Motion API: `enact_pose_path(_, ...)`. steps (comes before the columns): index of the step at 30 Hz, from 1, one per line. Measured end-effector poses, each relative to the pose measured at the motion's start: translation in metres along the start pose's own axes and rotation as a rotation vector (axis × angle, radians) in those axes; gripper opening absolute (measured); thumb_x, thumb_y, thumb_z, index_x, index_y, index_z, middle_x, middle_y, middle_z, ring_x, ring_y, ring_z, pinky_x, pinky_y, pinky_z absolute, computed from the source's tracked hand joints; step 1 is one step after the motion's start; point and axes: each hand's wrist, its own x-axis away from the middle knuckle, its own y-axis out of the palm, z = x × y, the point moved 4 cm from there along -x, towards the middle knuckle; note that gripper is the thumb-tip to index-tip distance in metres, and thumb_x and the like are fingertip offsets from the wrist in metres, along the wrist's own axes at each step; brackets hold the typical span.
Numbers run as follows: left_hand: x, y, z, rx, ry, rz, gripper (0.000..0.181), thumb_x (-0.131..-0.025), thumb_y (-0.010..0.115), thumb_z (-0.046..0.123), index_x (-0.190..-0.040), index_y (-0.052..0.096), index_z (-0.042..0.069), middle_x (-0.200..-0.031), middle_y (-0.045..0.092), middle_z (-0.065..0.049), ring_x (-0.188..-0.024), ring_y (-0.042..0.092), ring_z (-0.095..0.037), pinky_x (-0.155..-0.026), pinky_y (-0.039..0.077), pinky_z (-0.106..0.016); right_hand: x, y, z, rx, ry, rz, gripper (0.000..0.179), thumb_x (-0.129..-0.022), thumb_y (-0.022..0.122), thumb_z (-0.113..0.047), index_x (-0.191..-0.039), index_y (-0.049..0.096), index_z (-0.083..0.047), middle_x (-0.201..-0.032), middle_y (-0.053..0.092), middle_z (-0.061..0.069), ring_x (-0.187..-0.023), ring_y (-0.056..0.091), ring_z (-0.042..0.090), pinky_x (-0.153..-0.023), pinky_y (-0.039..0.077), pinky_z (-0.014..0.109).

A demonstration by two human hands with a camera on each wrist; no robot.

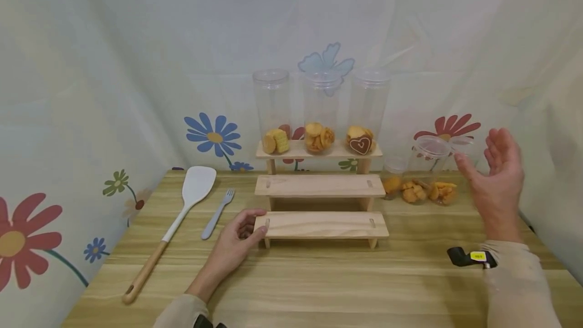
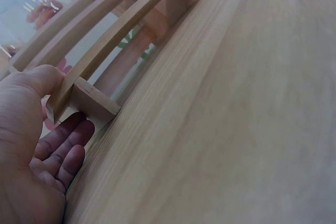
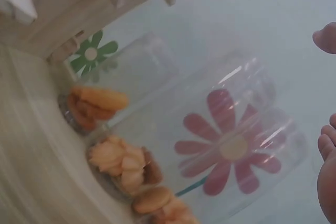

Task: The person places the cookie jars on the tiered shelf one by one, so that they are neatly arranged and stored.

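Observation:
A three-tier wooden display shelf [image 1: 321, 224] stands on the table. At the left end of its lowest board, my left hand [image 1: 239, 237] grips the edge, thumb on top and fingers below; the left wrist view shows this hand [image 2: 37, 145] close up. My right hand [image 1: 500, 181] is raised with fingers spread from the thumb, holding nothing. Just left of it are clear jars with snacks: a tall jar [image 1: 414, 190], another jar [image 1: 443, 192] and a shorter jar [image 1: 391, 183]. The right wrist view shows a jar [image 3: 123, 163] between the other two.
On the top tier stand three clear jars: a left jar [image 1: 275, 140], a middle jar [image 1: 320, 138] and a right jar [image 1: 361, 140], each with biscuits low inside. A white spatula [image 1: 198, 186] with a wooden handle and a grey fork [image 1: 218, 214] lie left. Behind hangs a flowered curtain [image 1: 214, 90].

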Motion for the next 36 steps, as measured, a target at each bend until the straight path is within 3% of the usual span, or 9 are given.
enact_pose_path(5,0.000,0.000,0.000,-0.003,0.002,-0.001,0.039,-0.106,0.080,0.030,-0.143,0.070,0.022,-0.112,0.075,-0.007,-0.096,0.069,-0.021,-0.082,0.055,-0.028,0.002,-0.001,0.021,0.064,0.053,-0.003,0.087,-0.105,0.076,-0.016,-0.177,0.028,-0.021,-0.180,0.035,0.002,-0.167,0.031,0.015,-0.131,0.023,0.022)
enact_pose_path(13,-0.001,0.000,0.001,0.003,0.005,-0.003,0.039,-0.106,0.080,0.030,-0.143,0.070,0.022,-0.112,0.075,-0.007,-0.097,0.069,-0.022,-0.082,0.055,-0.028,-0.002,-0.003,0.037,0.061,0.046,0.007,0.087,-0.104,0.078,-0.014,-0.176,0.030,-0.019,-0.180,0.035,0.004,-0.167,0.030,0.016,-0.133,0.023,0.026)
enact_pose_path(26,0.000,-0.001,0.001,-0.006,-0.006,0.004,0.039,-0.106,0.080,0.030,-0.143,0.070,0.022,-0.113,0.075,-0.007,-0.097,0.069,-0.022,-0.083,0.055,-0.028,0.000,0.004,0.082,0.106,0.229,-0.055,0.085,-0.109,0.074,-0.029,-0.178,0.025,-0.029,-0.183,0.029,-0.002,-0.169,0.027,0.016,-0.135,0.021,0.035)
enact_pose_path(36,-0.001,0.000,-0.001,-0.001,-0.004,0.003,0.039,-0.106,0.081,0.029,-0.143,0.071,0.021,-0.111,0.075,-0.007,-0.095,0.069,-0.021,-0.082,0.055,-0.028,0.009,0.011,0.113,0.155,0.275,-0.080,0.083,-0.109,0.074,-0.029,-0.177,0.027,-0.015,-0.182,0.031,0.007,-0.169,0.027,0.019,-0.135,0.022,0.034)
